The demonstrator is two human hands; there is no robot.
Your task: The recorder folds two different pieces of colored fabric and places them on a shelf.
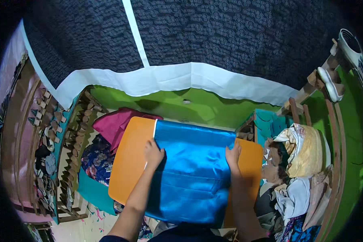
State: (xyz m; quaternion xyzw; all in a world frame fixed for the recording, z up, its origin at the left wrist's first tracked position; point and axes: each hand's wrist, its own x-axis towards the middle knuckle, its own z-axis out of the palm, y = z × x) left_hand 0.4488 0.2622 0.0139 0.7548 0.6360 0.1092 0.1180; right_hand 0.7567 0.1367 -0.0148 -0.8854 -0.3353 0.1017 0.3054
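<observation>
A shiny blue satin cloth lies across an orange tabletop in front of me, and its near end hangs toward my body. A thin white strip runs along the upper part of its left edge. My left hand grips that left edge, thumb on the cloth and fingers bent at the border. Opposite it, my right hand grips the right edge at about the same height. Between the hands the cloth lies mostly flat, with faint creases across it. Some fingertips are hard to make out.
Magenta cloth and dark floral cloth lie left of the table. A wooden rack holding many small wooden pieces stands farther left. Piled fabrics and a cream bundle crowd the right side. Dark patterned cloth hangs overhead.
</observation>
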